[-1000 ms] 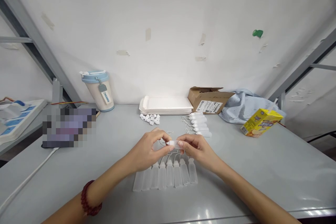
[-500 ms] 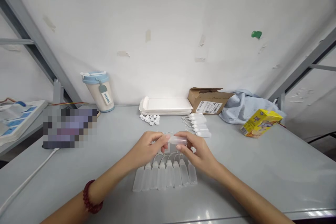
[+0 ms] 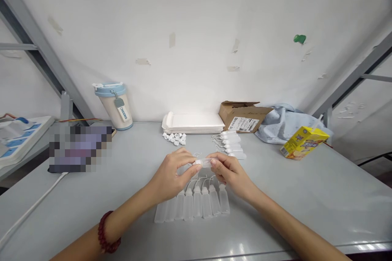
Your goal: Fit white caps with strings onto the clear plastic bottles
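A small translucent squeeze bottle (image 3: 205, 162) is held level above the table between my two hands. My left hand (image 3: 174, 173) pinches its left end, where the white neck or cap is mostly behind the fingers. Around the right end of the bottle, the fingers of my right hand (image 3: 229, 171) are closed. Below my hands lies a row of several flat translucent bottles (image 3: 197, 204) with thin bent tubes at their tops. Farther back, a stack of several similar bottles with white tops (image 3: 232, 143) lies on its side. A pile of small white caps (image 3: 176, 138) sits to their left.
White trays (image 3: 196, 123) are stacked by the wall beside an opened cardboard box (image 3: 245, 117). A light blue cloth (image 3: 278, 124) and a yellow drink carton (image 3: 304, 143) are at right. At left stand a tumbler (image 3: 114, 106) and a phone (image 3: 81, 149) with a white cable (image 3: 33, 210).
My left fingers have shifted along the bottle's left end and spread more. My right fingers have closed further around its right end. The things on the table stay put.
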Demonstrator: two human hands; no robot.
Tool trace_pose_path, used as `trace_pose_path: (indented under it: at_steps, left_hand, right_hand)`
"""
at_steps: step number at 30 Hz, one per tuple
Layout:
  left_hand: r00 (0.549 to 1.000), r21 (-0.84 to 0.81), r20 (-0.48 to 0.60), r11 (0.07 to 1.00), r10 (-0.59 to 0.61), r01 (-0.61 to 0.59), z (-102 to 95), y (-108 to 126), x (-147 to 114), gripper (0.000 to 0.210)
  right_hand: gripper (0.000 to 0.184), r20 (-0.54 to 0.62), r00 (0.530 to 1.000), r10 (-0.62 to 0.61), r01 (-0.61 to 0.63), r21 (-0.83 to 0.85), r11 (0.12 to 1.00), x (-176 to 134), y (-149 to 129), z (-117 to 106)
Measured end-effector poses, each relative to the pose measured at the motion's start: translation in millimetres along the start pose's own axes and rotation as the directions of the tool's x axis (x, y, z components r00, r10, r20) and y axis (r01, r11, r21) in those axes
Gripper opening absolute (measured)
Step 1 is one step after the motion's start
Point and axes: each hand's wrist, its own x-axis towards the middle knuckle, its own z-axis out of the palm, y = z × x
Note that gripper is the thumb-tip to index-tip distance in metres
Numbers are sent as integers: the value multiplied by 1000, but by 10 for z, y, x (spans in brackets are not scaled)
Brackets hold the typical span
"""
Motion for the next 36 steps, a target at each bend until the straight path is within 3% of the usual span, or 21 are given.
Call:
trace_pose_path:
  at_steps: [3,6,8,10,14,17,24,31,36]
  left_hand:
    - [992,90,-57,990,116,-110,27,-1,-4,24]
    - [997,15,-68,999,-28,29,18,7,7,26]
    - [981,-105,7,976,-193,193,-6,17,23,34]
    - [954,-225,102,927,-283,300,-33,27,41,41]
    - [913,-442,266,803,-308,400,-58,30,63,42]
    - [900,-499,306,753,-311,429,-51,10,62,41]
    - [936,-326,236,886,-261,329,-42,-11,37,45]
    - [968,-52,112,971,-226,232,20,47,-2,41]
    - [947,-162,145,937,-287,309,29,25,6,45]
  right_hand:
    - [38,38,997,71,-75,123,990,25,3,11]
    - [35,-16,1000,8,-6,71,997,15,2,29]
    - [31,-62,994,-90,87,-37,995,-5,2,37]
    - [28,-84,980,-183,168,-160,973,-24,3,36]
    - [23,-90,918,-386,321,-399,859,-42,14,22]
    - [22,-67,889,-453,374,-464,803,-52,18,19]
    - [26,-114,947,-302,239,-381,893,-75,-9,34]
    - [34,-90,996,-10,5,-61,998,-16,-24,31]
    - [38,-83,996,43,-40,39,998,8,-54,8]
